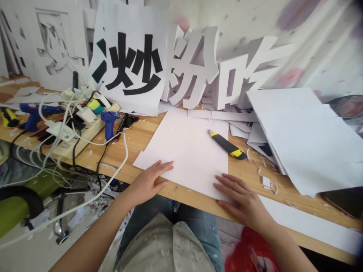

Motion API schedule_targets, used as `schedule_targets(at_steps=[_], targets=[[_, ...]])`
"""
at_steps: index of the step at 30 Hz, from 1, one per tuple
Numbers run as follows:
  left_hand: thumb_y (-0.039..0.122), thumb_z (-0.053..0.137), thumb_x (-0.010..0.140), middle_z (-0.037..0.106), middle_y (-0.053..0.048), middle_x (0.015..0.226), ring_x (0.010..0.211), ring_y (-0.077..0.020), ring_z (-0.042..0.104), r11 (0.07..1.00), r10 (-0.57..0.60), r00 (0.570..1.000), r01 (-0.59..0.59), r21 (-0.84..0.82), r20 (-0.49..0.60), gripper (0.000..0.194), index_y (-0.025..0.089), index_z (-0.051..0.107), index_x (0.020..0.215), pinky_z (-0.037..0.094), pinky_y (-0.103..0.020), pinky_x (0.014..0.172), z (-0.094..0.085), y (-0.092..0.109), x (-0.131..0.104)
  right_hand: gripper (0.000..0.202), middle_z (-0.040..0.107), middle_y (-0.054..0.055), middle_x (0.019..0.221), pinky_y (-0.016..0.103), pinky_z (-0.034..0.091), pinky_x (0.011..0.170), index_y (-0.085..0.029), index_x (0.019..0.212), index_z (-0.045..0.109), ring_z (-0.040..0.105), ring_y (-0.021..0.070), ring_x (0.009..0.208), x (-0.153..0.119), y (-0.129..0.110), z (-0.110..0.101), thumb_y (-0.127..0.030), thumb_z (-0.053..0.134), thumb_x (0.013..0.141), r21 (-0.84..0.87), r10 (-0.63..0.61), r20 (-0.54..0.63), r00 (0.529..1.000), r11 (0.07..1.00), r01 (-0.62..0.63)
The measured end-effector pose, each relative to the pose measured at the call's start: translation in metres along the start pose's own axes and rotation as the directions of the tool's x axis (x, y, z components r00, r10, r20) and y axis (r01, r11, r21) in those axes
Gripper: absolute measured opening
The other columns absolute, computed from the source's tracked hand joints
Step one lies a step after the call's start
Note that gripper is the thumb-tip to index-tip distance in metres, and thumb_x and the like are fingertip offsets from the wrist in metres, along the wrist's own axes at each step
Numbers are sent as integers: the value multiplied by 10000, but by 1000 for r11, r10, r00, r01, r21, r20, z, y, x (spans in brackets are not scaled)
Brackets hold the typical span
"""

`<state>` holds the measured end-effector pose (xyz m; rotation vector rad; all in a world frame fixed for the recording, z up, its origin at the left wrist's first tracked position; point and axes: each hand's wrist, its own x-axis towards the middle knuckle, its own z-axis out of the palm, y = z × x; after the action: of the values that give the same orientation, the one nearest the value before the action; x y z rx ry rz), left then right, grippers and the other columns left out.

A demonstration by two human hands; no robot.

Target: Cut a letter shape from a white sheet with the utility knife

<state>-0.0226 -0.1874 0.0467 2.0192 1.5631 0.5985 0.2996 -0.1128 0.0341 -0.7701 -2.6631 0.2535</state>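
Observation:
A large white sheet (187,151) of board or stiff paper lies flat on the wooden table in front of me. On its near left edge rests my left hand (153,179), fingers stretched out and holding nothing. My right hand (238,194) lies flat with spread fingers over the sheet's near right corner. A black and yellow utility knife (227,145) sits across the sheet's right edge, apart from both hands. A white strip (309,223) runs along the table edge beyond my right wrist.
Blue glue guns (109,124) and tangled cables around a power strip (70,145) occupy the left. Behind stand white cut-out characters (195,68) and a printed sheet (133,22) with black characters. Stacked white sheets (309,132) lie right. Below is a red bag (249,251).

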Motion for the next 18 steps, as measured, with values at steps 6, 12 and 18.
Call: schedule_targets(at_steps=[6, 12, 18], targets=[[176, 472, 834, 475, 27, 1338, 1292, -157, 344, 996, -44, 999, 46, -81, 19, 595, 288, 265, 1381, 287, -358, 1079, -8, -1, 1, 402, 551, 73, 1256, 448, 464, 934, -232, 1204, 541, 433, 259, 1214, -2, 0, 1, -250, 573, 804, 11, 3, -8, 1000, 1000, -3], [150, 490, 791, 554, 18, 1259, 1221, -136, 442, 986, -70, 998, 69, -151, 0, 655, 268, 241, 1385, 315, -323, 1056, -11, 3, 3, 410, 545, 90, 1262, 444, 447, 958, -200, 1202, 532, 419, 253, 1230, -5, 0, 5, -234, 587, 797, -5, 4, -48, 999, 1000, -4], [138, 477, 786, 544, 18, 1270, 1248, -140, 407, 988, -65, 998, 63, -143, -11, 637, 254, 258, 1373, 304, -340, 1065, -8, 3, 3, 404, 543, 83, 1264, 443, 450, 955, -217, 1204, 529, 420, 248, 1231, -6, -1, 6, -230, 579, 803, 3, 9, -51, 999, 1000, -8]])
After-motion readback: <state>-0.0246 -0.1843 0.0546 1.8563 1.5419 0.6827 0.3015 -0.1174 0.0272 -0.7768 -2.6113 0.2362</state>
